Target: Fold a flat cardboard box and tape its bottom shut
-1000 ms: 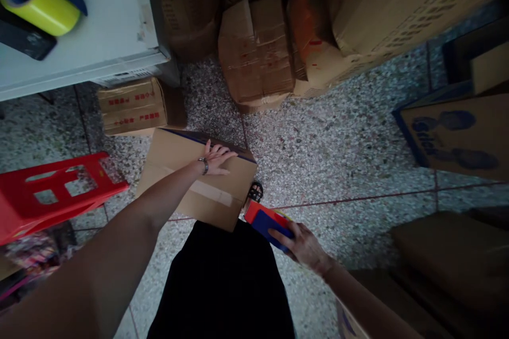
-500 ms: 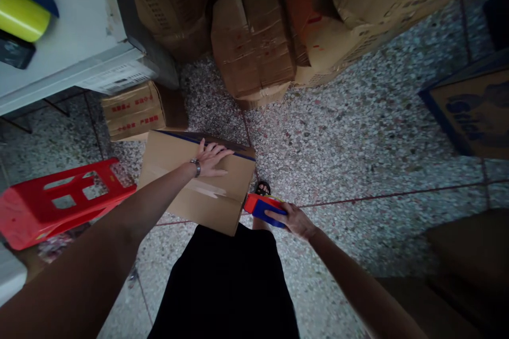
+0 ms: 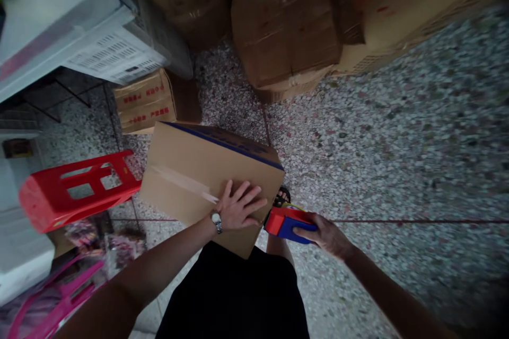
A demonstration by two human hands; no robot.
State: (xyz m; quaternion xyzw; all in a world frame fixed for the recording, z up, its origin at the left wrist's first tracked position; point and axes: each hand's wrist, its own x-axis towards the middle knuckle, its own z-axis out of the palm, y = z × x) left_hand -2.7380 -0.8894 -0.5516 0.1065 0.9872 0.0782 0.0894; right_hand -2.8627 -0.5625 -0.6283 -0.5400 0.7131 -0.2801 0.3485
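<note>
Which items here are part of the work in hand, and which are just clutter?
In hand:
left hand flat on the cardboard box
right hand holding the tape dispenser

Lying about:
red stool
small printed carton
stacked cartons
pink plastic frame

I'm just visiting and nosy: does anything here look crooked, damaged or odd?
The clear tape strip on the cardboard box runs slantwise across the top and stops at the left hand. The red stool lies tipped on its side on the floor.

Dim indoor light, dark vignetted corners, wide-angle stretching at edges, upper boxes perhaps motion-blurred
</note>
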